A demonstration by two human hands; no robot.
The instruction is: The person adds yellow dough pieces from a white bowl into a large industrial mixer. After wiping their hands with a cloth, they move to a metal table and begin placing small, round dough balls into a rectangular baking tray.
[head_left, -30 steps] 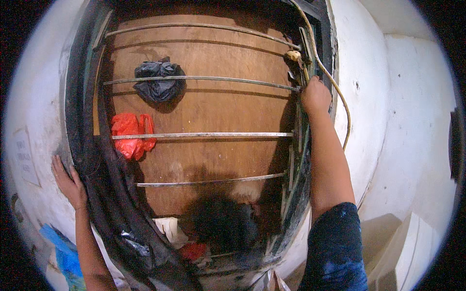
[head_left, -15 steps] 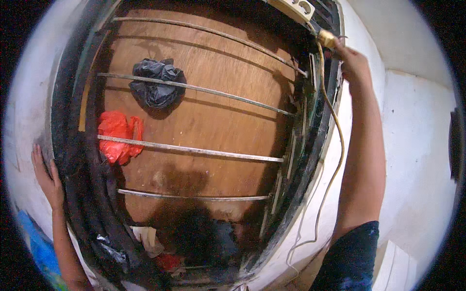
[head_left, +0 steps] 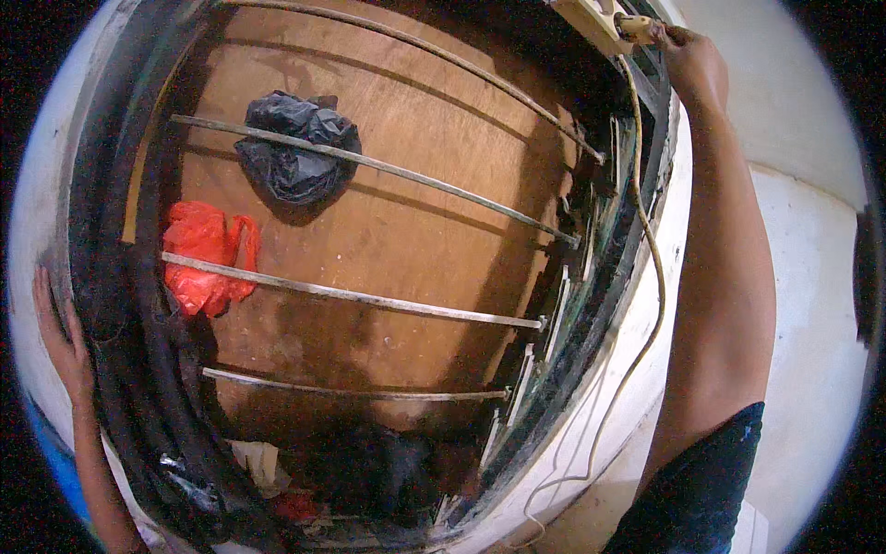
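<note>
At the upper right my right hand (head_left: 699, 66) is raised, its fingertips pinched on a small yellowish plug (head_left: 635, 28). The plug is up against the right end of a cream power strip (head_left: 593, 20); I cannot tell whether its pins are in a socket. From near that end a pale cable (head_left: 653, 249) hangs down past my right forearm. On the far left my left hand (head_left: 63, 346) lies against the white wall beside the dark window frame, empty, fingers stretched upward.
Metal bars (head_left: 369, 297) cross the opening before a brown wooden board (head_left: 415, 240). A black plastic bag (head_left: 300, 152) and a red plastic bag (head_left: 208, 263) are stuffed behind the bars. Crumpled paper (head_left: 258, 466) lies at the bottom. Something blue (head_left: 57, 471) shows at lower left.
My right hand has moved up with the plug, bringing it to the power strip's end. My left hand stays on the wall. The view has shifted slightly.
</note>
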